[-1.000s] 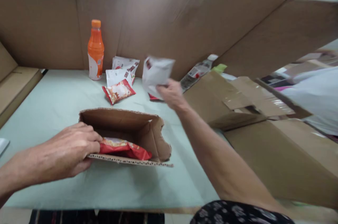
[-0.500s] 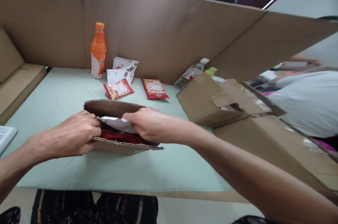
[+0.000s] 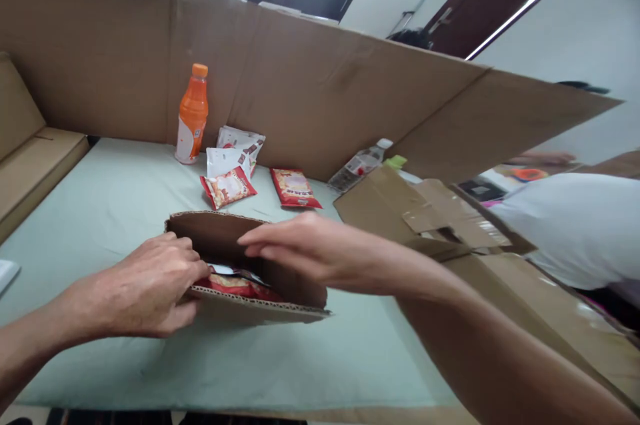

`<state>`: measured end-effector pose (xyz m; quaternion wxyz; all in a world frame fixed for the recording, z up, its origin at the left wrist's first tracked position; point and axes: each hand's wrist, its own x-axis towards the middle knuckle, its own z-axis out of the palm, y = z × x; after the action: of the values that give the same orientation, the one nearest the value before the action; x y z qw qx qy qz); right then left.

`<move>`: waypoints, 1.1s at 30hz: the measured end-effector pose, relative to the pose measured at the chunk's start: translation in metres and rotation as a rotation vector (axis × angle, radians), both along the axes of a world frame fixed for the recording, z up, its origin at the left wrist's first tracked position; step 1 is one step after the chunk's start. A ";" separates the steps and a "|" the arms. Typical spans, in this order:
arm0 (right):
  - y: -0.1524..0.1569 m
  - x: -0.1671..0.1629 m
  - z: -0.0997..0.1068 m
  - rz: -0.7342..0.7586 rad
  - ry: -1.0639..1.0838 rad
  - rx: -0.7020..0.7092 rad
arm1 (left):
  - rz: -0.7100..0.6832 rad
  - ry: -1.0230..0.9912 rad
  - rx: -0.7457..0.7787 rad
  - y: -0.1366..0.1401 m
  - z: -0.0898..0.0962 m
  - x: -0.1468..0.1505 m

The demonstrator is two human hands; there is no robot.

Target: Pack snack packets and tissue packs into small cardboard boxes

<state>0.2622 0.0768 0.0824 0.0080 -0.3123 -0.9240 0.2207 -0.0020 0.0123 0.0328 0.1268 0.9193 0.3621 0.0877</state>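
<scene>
A small open cardboard box (image 3: 265, 313) stands on the pale green cloth in front of me. My left hand (image 3: 150, 285) is closed on its left end, with the fingers over the rim and the thumb outside. Inside the box lie a red snack packet (image 3: 235, 286) and a white packet (image 3: 223, 269), partly covered by that hand. Over the right part of the opening is my right hand (image 3: 305, 248), its fingers stretched out and nothing visible in them. Behind the box lie two red snack packets, one tilted (image 3: 230, 188) against white pouches (image 3: 225, 161), the other flat (image 3: 295, 188).
An orange drink bottle (image 3: 193, 115) stands by the cardboard screen (image 3: 310, 85) at the back. A clear bottle (image 3: 360, 168) leans beside a cardboard carton (image 3: 375, 211) on the right. Past it is a person in a white shirt (image 3: 575, 225). Another carton (image 3: 40, 165) is at left.
My right hand has let go of the white packet, which now lies lower in the box, and its fingers have straightened. My left hand stays on the box's left end. The view has shifted slightly.
</scene>
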 end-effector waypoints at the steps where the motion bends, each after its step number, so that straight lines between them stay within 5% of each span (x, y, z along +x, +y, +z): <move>1: 0.009 0.009 0.006 -0.075 0.111 0.023 | 0.002 0.001 -0.009 0.001 0.000 0.000; 5: 0.081 0.018 -0.009 -0.364 0.240 0.204 | 0.030 -0.040 -0.055 -0.001 -0.002 0.002; 10: 0.181 -0.029 -0.089 -0.364 -0.168 0.265 | 0.050 -0.116 -0.085 -0.004 -0.003 0.003; 14: 0.215 -0.050 -0.123 -0.316 -0.250 0.217 | 0.057 -0.129 -0.060 -0.005 -0.009 0.002; 19: 0.236 -0.028 -0.127 -0.269 -0.274 0.157 | 0.040 -0.132 -0.032 -0.004 -0.018 0.001; 27: 0.295 -0.048 -0.141 -0.410 -0.209 0.428 | -0.084 -0.090 0.058 0.010 -0.020 0.000; 33: 0.296 -0.052 -0.139 -0.419 -0.218 0.491 | -0.071 -0.092 0.079 0.011 -0.022 0.001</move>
<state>0.2103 0.3729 -0.0566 0.0293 -0.5058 -0.8608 -0.0495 -0.0013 0.0230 0.0112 0.1101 0.9308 0.3193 0.1394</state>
